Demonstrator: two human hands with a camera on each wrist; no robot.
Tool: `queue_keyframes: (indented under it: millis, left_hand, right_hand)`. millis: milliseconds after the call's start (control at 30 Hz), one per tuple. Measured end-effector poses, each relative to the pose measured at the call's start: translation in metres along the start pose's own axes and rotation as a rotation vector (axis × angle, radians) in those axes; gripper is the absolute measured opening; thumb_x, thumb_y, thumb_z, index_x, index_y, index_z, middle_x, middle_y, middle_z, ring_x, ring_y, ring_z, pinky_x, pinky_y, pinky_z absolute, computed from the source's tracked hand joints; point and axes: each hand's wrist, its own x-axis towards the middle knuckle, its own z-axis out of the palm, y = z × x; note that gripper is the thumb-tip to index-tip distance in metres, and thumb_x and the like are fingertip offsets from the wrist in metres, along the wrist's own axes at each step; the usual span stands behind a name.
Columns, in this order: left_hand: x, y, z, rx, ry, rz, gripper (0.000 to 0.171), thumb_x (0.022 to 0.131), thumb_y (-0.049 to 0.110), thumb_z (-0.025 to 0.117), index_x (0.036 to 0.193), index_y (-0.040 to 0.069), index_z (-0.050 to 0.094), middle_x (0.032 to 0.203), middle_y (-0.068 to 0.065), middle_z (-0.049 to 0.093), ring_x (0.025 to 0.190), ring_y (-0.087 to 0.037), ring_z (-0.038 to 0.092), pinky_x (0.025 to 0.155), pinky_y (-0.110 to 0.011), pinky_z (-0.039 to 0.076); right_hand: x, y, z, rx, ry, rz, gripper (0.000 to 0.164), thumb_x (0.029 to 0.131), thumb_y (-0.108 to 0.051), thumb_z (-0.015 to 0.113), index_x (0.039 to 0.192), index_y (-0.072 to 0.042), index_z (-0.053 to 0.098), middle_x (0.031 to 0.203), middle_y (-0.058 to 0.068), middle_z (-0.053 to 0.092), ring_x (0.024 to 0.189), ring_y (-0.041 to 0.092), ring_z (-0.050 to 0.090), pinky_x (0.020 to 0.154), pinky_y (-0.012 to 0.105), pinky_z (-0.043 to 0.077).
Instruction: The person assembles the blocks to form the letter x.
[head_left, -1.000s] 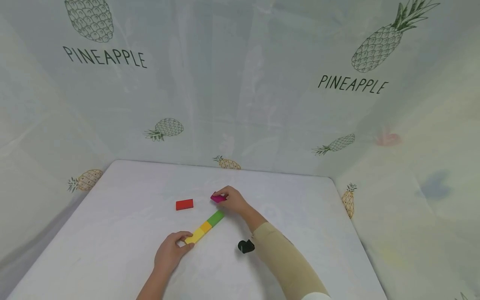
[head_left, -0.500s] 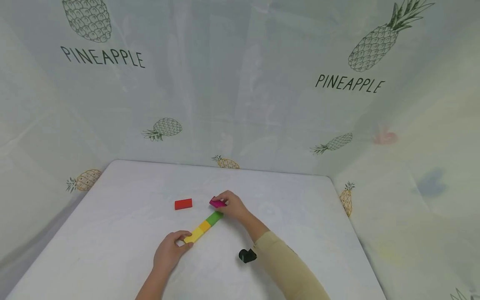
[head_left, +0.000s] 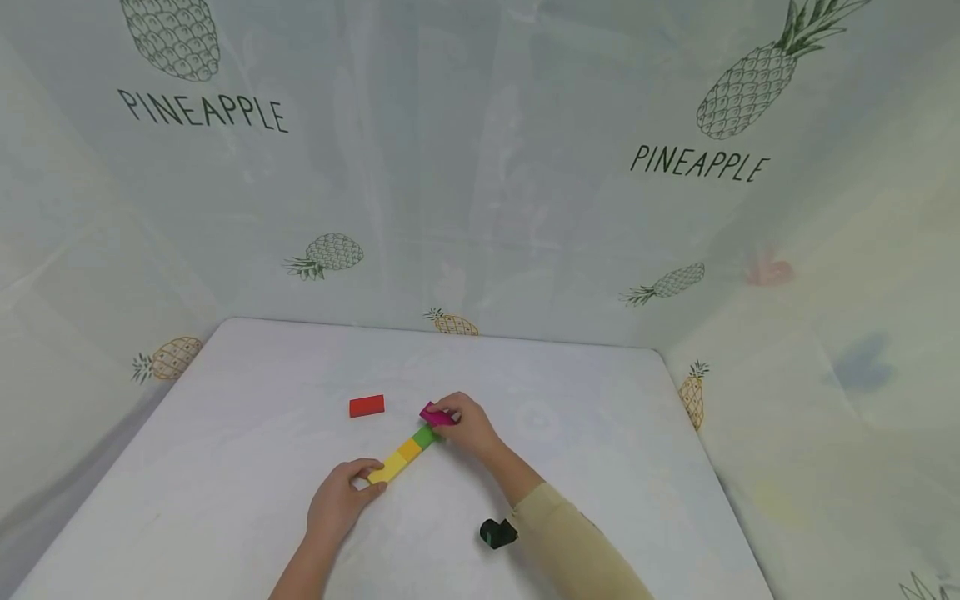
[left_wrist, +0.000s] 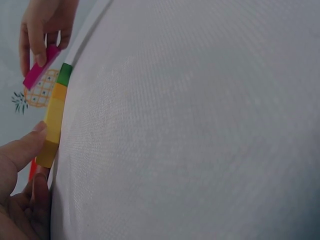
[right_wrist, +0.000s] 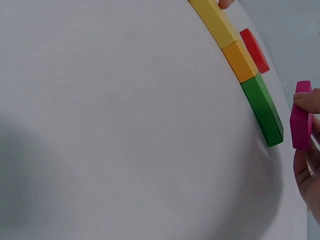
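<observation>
A row of blocks lies slanted on the white table: a yellow block (head_left: 387,468) at the near end, an orange block (right_wrist: 240,61) in the middle and a green block (right_wrist: 262,110) at the far end. My left hand (head_left: 337,500) pinches the near end of the yellow block between thumb and fingers. My right hand (head_left: 467,423) holds a magenta block (right_wrist: 301,117) between thumb and fingers. In the right wrist view the magenta block is apart from the green one, and it appears raised off the table.
A red block (head_left: 367,406) lies on the table (head_left: 225,467) left of the right hand. The wrist camera, a black object (head_left: 498,533), shows beside the right sleeve (head_left: 570,542). Behind the table hangs a pineapple-printed sheet (head_left: 480,183).
My right hand has moved a little nearer with the magenta block, toward the far end of the green block. My left hand keeps its hold on the yellow block.
</observation>
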Motion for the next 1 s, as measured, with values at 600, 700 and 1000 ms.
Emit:
queue_keyframes:
  millis: [600, 700, 1000]
  left_hand:
    - [0.001, 0.0, 0.0, 0.001, -0.01, 0.006, 0.032, 0.081, 0.02, 0.08, 0.112, 0.017, 0.072, 0.099, -0.003, 0.062, 0.077, -0.019, 0.048, 0.066, -0.033, 0.043]
    - [0.0, 0.001, -0.001, -0.001, -0.009, 0.012, 0.032, 0.081, 0.021, 0.08, 0.111, 0.016, 0.072, 0.099, -0.003, 0.062, 0.077, -0.019, 0.048, 0.065, -0.033, 0.042]
    - [0.0, 0.0, -0.001, 0.004, -0.011, 0.016, 0.032, 0.081, 0.021, 0.08, 0.112, 0.016, 0.071, 0.099, -0.002, 0.062, 0.076, -0.019, 0.047, 0.065, -0.032, 0.042]
  right_hand:
    - [-0.027, 0.007, 0.012, 0.095, 0.028, -0.111, 0.03, 0.079, 0.0, 0.078, 0.105, -0.013, 0.075, 0.107, -0.003, 0.064, 0.091, 0.01, 0.057, 0.078, 0.026, 0.05]
    - [-0.031, 0.007, 0.016, 0.1, 0.034, -0.115, 0.03, 0.078, 0.0, 0.079, 0.105, -0.012, 0.075, 0.107, -0.003, 0.064, 0.091, 0.01, 0.057, 0.077, 0.025, 0.05]
    - [-0.043, 0.005, 0.026, 0.096, 0.03, -0.075, 0.029, 0.08, -0.005, 0.08, 0.105, -0.019, 0.074, 0.107, -0.01, 0.062, 0.092, 0.008, 0.056, 0.079, 0.024, 0.05]
